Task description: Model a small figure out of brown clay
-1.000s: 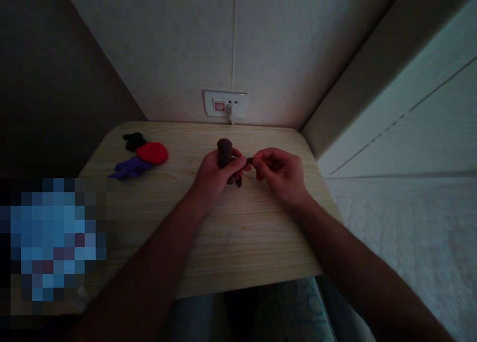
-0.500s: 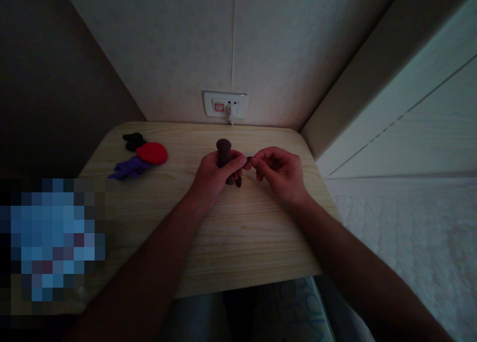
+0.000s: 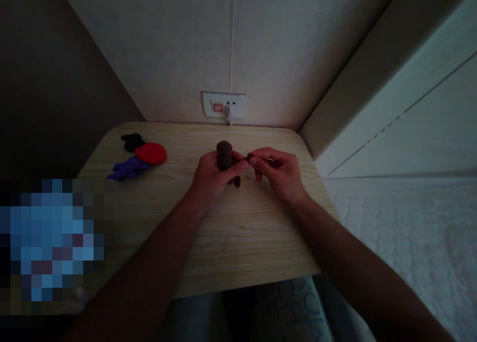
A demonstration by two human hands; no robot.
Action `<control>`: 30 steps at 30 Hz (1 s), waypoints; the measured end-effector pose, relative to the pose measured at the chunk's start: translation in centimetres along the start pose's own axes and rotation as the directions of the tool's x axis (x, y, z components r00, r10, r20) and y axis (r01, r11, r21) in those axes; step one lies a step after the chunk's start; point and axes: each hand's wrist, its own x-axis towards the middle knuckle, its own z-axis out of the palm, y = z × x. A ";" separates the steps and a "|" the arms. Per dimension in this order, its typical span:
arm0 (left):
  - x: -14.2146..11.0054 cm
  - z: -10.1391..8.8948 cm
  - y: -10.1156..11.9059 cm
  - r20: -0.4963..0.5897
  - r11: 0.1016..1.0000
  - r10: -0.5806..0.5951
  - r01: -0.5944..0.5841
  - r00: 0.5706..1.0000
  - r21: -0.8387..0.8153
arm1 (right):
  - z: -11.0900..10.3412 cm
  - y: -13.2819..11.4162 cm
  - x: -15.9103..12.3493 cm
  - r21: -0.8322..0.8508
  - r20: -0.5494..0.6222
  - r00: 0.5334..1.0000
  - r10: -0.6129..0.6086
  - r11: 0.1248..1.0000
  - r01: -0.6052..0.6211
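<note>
A brown clay figure (image 3: 224,155) with a rounded head stands up out of my left hand (image 3: 214,175), whose fingers and thumb are wrapped round its body. Below that hand a stubby leg of the figure pokes out above the table. My right hand (image 3: 278,170) pinches a small dark brown bit of clay (image 3: 249,156) between thumb and fingertips, right beside my left thumb tip. Whether this bit is joined to the figure is hidden by the fingers.
On the wooden table (image 3: 246,242), at the back left, lie a red clay disc (image 3: 151,153), a purple clay lump (image 3: 130,169) and a black clay lump (image 3: 133,142). A wall socket (image 3: 224,105) with a plug is behind the table. A blurred-out blue patch covers the lower left.
My right fingertips have moved slightly left, closer to my left thumb, and less of the small clay bit shows between them. My left hand keeps its hold on the figure.
</note>
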 end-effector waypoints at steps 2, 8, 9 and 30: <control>0.0 0.0 -0.1 -0.023 1.000 0.013 -0.013 1.000 0.019 | -0.1 0.1 0.1 -0.006 0.006 1.000 0.005 1.000 -0.005; 0.1 -0.2 -0.3 -0.036 0.998 0.037 -0.035 0.999 0.047 | -0.2 0.1 0.1 -0.034 0.034 0.999 -0.009 0.999 0.010; 0.0 -0.2 -0.3 -0.034 0.998 0.038 -0.036 0.999 0.046 | -0.2 0.0 0.0 -0.033 0.039 0.999 -0.011 0.999 0.012; -0.1 -0.1 -0.2 -0.027 0.999 0.034 -0.034 0.999 0.000 | -0.1 -0.3 0.0 0.001 0.071 0.996 0.059 0.998 -0.059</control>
